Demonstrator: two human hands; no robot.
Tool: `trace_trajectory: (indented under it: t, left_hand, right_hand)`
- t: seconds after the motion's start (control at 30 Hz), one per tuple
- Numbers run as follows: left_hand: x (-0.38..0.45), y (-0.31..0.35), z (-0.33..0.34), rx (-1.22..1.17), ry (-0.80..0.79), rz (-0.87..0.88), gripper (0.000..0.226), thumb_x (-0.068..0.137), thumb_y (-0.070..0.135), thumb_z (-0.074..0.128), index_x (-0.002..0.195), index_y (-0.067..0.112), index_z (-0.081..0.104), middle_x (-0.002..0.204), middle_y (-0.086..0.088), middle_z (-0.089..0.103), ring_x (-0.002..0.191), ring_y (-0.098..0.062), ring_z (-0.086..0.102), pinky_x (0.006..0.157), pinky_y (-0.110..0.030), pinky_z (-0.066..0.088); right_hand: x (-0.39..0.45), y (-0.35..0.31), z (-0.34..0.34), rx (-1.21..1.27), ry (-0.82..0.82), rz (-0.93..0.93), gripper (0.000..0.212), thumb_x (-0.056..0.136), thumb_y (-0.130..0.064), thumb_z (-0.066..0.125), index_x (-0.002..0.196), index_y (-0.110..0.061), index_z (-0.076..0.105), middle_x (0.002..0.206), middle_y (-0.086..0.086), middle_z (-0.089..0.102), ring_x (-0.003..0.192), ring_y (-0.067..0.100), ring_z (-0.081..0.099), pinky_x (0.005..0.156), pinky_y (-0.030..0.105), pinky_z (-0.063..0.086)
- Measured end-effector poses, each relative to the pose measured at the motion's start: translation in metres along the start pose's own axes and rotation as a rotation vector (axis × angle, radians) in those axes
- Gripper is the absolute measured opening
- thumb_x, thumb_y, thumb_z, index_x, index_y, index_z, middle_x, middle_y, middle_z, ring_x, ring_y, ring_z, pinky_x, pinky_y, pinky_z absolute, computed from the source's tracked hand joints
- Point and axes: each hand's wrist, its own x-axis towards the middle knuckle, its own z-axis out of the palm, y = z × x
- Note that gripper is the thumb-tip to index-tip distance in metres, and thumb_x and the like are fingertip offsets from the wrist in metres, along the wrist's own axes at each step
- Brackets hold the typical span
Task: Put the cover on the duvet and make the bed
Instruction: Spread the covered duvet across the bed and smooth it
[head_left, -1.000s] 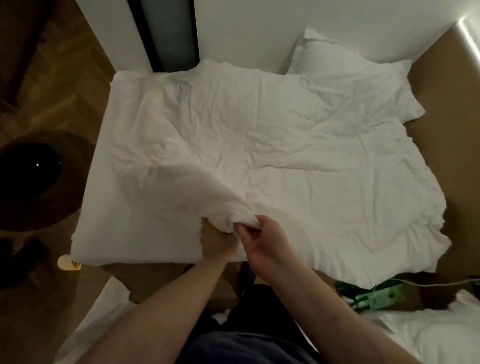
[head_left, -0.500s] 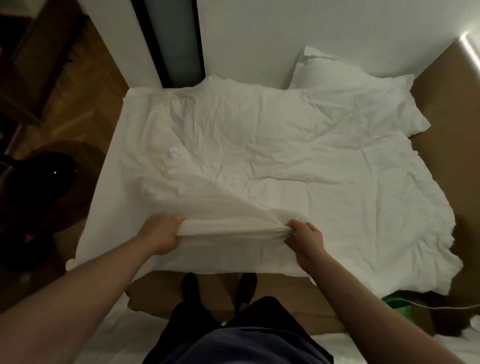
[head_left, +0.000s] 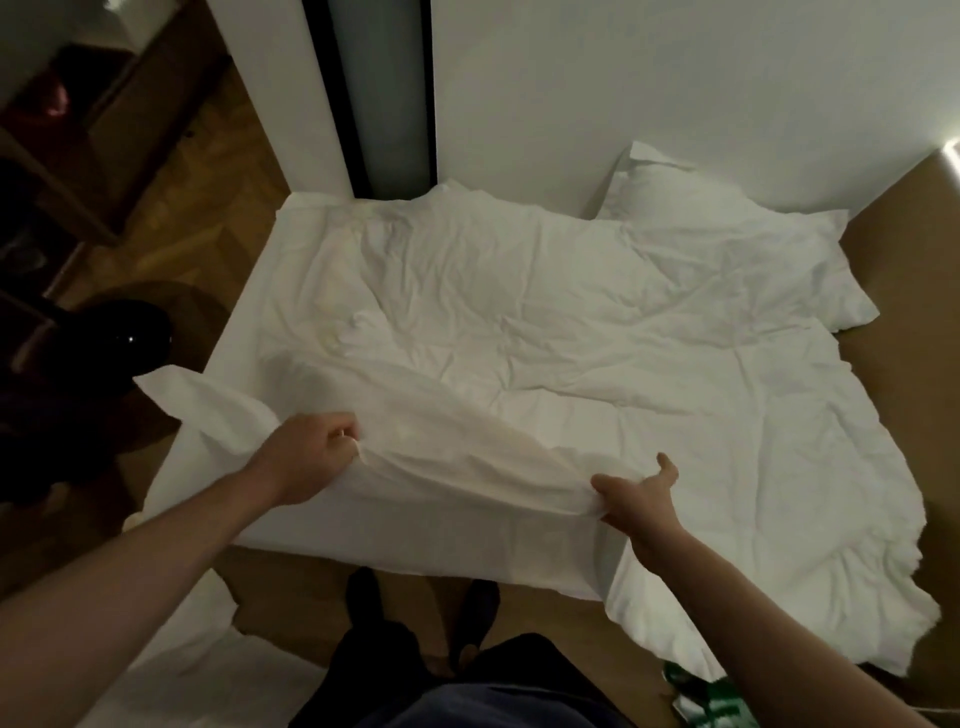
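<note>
black round object (head_left: 127, 338) left on wood floor (head_left: 202, 171); green-white item (head_left: 698, 696) bottom right.

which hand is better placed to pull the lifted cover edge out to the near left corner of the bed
Left. The left hand already grips the cover edge nearest that corner, with loose fabric trailing past it. The right hand holds the same edge further right, near the bed's middle.
</note>
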Motion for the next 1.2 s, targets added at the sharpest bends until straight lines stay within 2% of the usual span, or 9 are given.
trace_trajectory:
  t: [0.07, 0.17, 0.27, 0.4, 0.47, 0.63, 0.8, 0.87, 1.2]
  left_hand:
    - [0.0, 0.013, -0.017, 0.103, -0.09, 0.044, 0.01, 0.082, 0.04, 0.063, 0.082, 0.038, 0.054, 0.069, 0.01, 0.059, 0.062, -0.011, 0.056, 0.056, -0.032, 0.045]
    - [0.0, 0.023, -0.031, 0.273, -0.199, 0.117, 0.057, 0.067, 0.077, 0.071, 0.112, 0.048, 0.05, 0.1, 0.022, 0.057, 0.086, -0.003, 0.058, 0.071, -0.026, 0.052]
    - [0.013, 0.024, -0.043, 0.332, -0.247, 0.094, 0.09, 0.049, 0.088, 0.074, 0.123, 0.048, 0.045, 0.112, 0.025, 0.048, 0.097, -0.002, 0.054, 0.08, -0.029, 0.054]
    - [0.05, 0.002, -0.058, 0.32, -0.193, 0.05, 0.053, 0.07, 0.061, 0.082, 0.115, 0.048, 0.058, 0.118, 0.013, 0.06, 0.099, -0.011, 0.059, 0.084, -0.03, 0.048]
    - [0.063, -0.009, -0.065, 0.289, -0.201, -0.008, 0.028, 0.083, 0.056, 0.073, 0.104, 0.038, 0.068, 0.111, 0.006, 0.071, 0.091, -0.013, 0.064, 0.079, -0.031, 0.05]
    - [0.064, -0.031, -0.079, 0.18, -0.357, -0.19, 0.036, 0.089, 0.056, 0.067, 0.108, 0.025, 0.067, 0.102, 0.005, 0.067, 0.089, -0.016, 0.063, 0.079, -0.032, 0.046]
    - [0.032, -0.089, -0.063, 0.284, -0.618, -0.401, 0.104, 0.061, 0.096, 0.057, 0.137, 0.026, 0.054, 0.133, 0.004, 0.061, 0.113, -0.018, 0.06, 0.102, -0.042, 0.048]
    - [0.017, -0.101, -0.057, 0.242, -0.662, -0.431, 0.105, 0.062, 0.095, 0.059, 0.141, 0.026, 0.051, 0.137, 0.004, 0.059, 0.116, -0.017, 0.059, 0.103, -0.04, 0.047]
    - [0.056, -0.089, -0.033, 0.372, -0.401, -0.307, 0.124, 0.037, 0.097, 0.068, 0.14, 0.032, 0.048, 0.141, 0.007, 0.054, 0.116, -0.018, 0.059, 0.09, -0.035, 0.053]
  right_hand:
    - [0.004, -0.002, -0.009, -0.074, -0.111, -0.046, 0.076, 0.088, -0.016, 0.073, 0.154, -0.022, 0.037, 0.126, 0.01, 0.059, 0.104, 0.028, 0.066, 0.072, 0.04, 0.063]
    - [0.014, -0.003, -0.023, -0.215, -0.288, -0.044, 0.05, 0.093, -0.031, 0.066, 0.142, -0.029, 0.057, 0.133, 0.002, 0.061, 0.112, 0.028, 0.064, 0.081, 0.045, 0.063]
    - [0.024, -0.001, -0.029, -0.634, -0.377, -0.171, 0.062, 0.083, -0.024, 0.053, 0.143, -0.036, 0.055, 0.14, -0.002, 0.058, 0.123, 0.023, 0.057, 0.099, 0.045, 0.054]
    - [0.035, 0.012, -0.022, -1.23, -0.119, -0.428, 0.017, 0.088, -0.034, 0.063, 0.102, -0.03, 0.071, 0.1, -0.004, 0.073, 0.101, 0.025, 0.068, 0.081, 0.038, 0.055]
    - [0.038, 0.018, -0.012, -1.18, -0.021, -0.442, 0.019, 0.09, -0.047, 0.069, 0.087, -0.028, 0.07, 0.093, -0.005, 0.06, 0.095, 0.024, 0.061, 0.078, 0.037, 0.05]
    - [0.023, 0.035, 0.024, -0.742, -0.121, -0.298, 0.038, 0.103, -0.035, 0.053, 0.079, -0.008, 0.063, 0.083, 0.005, 0.064, 0.083, 0.025, 0.06, 0.077, 0.04, 0.047]
    - [-0.018, 0.079, 0.054, -0.707, -0.236, -0.218, 0.041, 0.106, -0.035, 0.046, 0.073, -0.016, 0.062, 0.074, -0.002, 0.067, 0.075, 0.019, 0.062, 0.066, 0.033, 0.044]
    - [-0.026, 0.089, 0.059, -0.738, -0.236, -0.227, 0.041, 0.103, -0.04, 0.051, 0.069, -0.017, 0.056, 0.067, -0.003, 0.063, 0.071, 0.022, 0.062, 0.063, 0.034, 0.042]
    - [0.042, 0.033, 0.055, -0.819, -0.047, -0.313, 0.068, 0.064, -0.087, 0.066, 0.105, -0.033, 0.063, 0.096, -0.004, 0.068, 0.09, 0.018, 0.065, 0.078, 0.035, 0.053]
